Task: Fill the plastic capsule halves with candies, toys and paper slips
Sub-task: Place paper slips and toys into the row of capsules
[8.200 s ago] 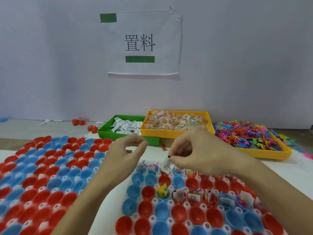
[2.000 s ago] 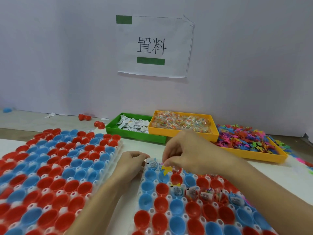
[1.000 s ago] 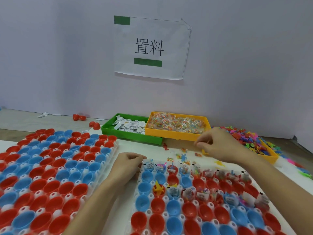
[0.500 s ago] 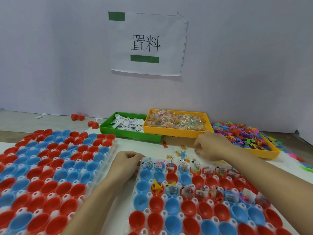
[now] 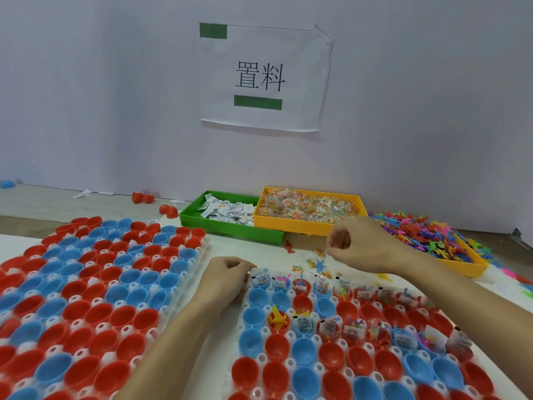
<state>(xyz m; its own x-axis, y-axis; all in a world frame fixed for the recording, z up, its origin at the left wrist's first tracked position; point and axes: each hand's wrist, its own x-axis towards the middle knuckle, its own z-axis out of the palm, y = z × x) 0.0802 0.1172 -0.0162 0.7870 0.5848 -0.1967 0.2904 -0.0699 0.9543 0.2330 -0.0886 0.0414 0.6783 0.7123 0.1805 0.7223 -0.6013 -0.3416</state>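
Red and blue capsule halves [image 5: 305, 350] sit open-side up in a white tray [image 5: 261, 357] on the desk [image 5: 225, 243]; the far rows hold slips, candies and toys. The left hand [image 5: 223, 277], fingers curled, grips the tray's far left corner. The right hand [image 5: 360, 245], fingers curled, hovers beyond the tray's far edge above scattered toys [image 5: 315, 264]; whether it pinches anything is unclear.

Soft, even light fills the scene, bright but without hard glare. Only faint shadows lie under the forearms and beside the green tray [image 5: 230, 226]. The wide lens bends the near left and right edges. Fine detail is slightly soft, most at the far right.
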